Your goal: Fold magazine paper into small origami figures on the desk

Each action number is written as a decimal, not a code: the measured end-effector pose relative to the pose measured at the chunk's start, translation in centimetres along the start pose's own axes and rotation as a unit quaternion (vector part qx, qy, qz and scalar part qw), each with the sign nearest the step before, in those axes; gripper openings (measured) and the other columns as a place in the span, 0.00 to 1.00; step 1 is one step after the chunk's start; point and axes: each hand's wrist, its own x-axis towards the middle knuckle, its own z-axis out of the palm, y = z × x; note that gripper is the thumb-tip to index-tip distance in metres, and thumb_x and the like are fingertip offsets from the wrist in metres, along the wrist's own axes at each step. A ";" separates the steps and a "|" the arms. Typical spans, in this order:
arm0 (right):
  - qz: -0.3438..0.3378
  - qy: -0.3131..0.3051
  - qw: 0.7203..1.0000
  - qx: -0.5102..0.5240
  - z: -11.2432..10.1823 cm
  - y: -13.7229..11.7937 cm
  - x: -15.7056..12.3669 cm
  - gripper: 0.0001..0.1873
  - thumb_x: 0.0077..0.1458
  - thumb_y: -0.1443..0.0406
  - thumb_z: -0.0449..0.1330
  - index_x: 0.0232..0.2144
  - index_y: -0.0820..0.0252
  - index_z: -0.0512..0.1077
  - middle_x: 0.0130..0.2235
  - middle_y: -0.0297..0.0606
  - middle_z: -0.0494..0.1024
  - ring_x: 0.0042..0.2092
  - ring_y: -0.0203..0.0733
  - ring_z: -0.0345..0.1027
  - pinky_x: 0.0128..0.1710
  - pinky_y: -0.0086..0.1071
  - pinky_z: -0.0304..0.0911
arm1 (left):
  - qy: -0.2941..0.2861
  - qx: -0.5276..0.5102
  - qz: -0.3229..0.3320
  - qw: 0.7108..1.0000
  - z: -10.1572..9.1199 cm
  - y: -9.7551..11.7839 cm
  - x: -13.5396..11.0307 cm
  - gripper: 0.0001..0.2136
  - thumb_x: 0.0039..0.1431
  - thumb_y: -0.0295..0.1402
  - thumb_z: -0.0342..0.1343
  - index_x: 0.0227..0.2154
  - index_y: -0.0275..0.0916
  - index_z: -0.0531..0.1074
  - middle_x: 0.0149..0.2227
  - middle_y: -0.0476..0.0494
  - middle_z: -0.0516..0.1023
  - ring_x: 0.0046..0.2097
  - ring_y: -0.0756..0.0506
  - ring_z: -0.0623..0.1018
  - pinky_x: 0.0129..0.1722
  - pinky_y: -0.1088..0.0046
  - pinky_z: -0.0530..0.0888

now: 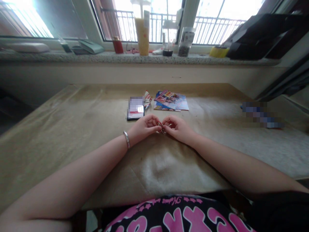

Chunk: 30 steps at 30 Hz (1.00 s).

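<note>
My left hand (pixel 149 125), with a silver bracelet at the wrist, meets my right hand (pixel 176 129) over the middle of the table. Between them the fingertips of both pinch a small, thin, brownish folded piece (pixel 162 129); it looks like paper, but fingers cover most of it. A phone (pixel 136 109) with a lit screen lies just beyond my left hand. Beside the phone is a crumpled or folded red and white paper (pixel 147 98). Past my right hand lie several colourful printed sheets (pixel 172 100), overlapping in a pile.
A shiny beige cloth covers the table (pixel 72 135). At the far right lies a blurred blue item (pixel 262 115). On the stone windowsill (pixel 130 58) stand a yellow drink cup (pixel 142 37), a red jar (pixel 118 45), clear containers, a yellow tape roll (pixel 218 51) and a black bag (pixel 256 38).
</note>
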 end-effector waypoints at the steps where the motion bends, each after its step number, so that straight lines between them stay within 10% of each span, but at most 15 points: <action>1: 0.004 0.008 1.000 -0.003 0.0 0.0 0.0 0.04 0.49 0.66 0.58 0.31 0.60 0.67 0.28 0.33 0.70 0.27 0.32 0.66 0.27 0.26 0.65 | -0.005 0.002 0.004 1.000 0.0 0.0 0.0 0.14 0.47 0.33 0.63 0.33 0.35 0.65 0.29 0.50 0.75 0.32 0.52 0.77 0.34 0.76 0.73; 30: -0.066 0.025 0.997 -0.039 -0.2 -1.0 -0.4 0.02 0.51 0.67 0.56 0.31 0.58 0.68 0.31 0.34 0.70 0.33 0.34 0.65 0.29 0.27 0.64 | -0.006 0.089 0.006 0.996 0.1 0.1 -0.2 0.12 0.51 0.39 0.58 0.32 0.35 0.67 0.29 0.48 0.75 0.30 0.51 0.75 0.30 0.77 0.72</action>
